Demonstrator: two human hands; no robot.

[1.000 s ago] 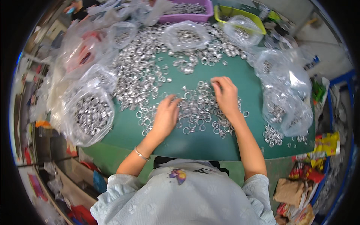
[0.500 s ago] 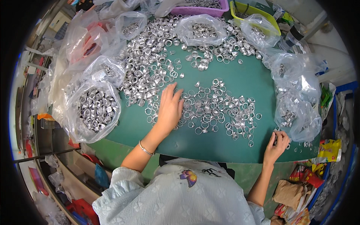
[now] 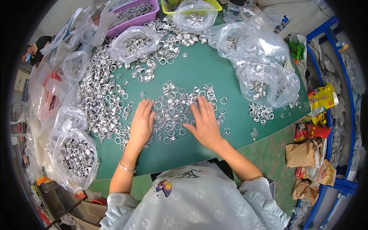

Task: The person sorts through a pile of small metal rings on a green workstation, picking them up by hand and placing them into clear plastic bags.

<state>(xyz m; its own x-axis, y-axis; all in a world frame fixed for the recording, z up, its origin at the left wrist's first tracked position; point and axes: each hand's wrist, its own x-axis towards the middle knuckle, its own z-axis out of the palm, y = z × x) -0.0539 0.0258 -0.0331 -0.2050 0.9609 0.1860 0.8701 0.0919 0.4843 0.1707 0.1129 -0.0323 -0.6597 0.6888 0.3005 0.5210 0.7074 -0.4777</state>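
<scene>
A loose spread of silvery metal rings (image 3: 174, 107) covers the middle of the green tabletop (image 3: 207, 65). At its left side lies my left hand (image 3: 141, 124), fingers stretched out and close together, the fingertips by the rings. Over its right side my right hand (image 3: 207, 124) rests palm down with thumb and fingers apart. Neither hand grips anything that shows; what lies beneath the palms is hidden. A large heap of rings (image 3: 97, 92) stretches along the table's left and far sides. A small separate cluster of rings (image 3: 261, 113) sits to the right.
Clear plastic bags of rings line the table, among them a left bag (image 3: 78, 157), a far bag (image 3: 134, 44) and a right bag (image 3: 260, 82). A purple basket (image 3: 134, 17) and a yellow-green basket (image 3: 168, 8) stand behind. Blue shelving (image 3: 341, 76) rises at the right.
My right hand has come from the table's right edge, where its fingers were curled, to the middle rings and is now spread. My left hand stays beside the rings. The view has turned rightward.
</scene>
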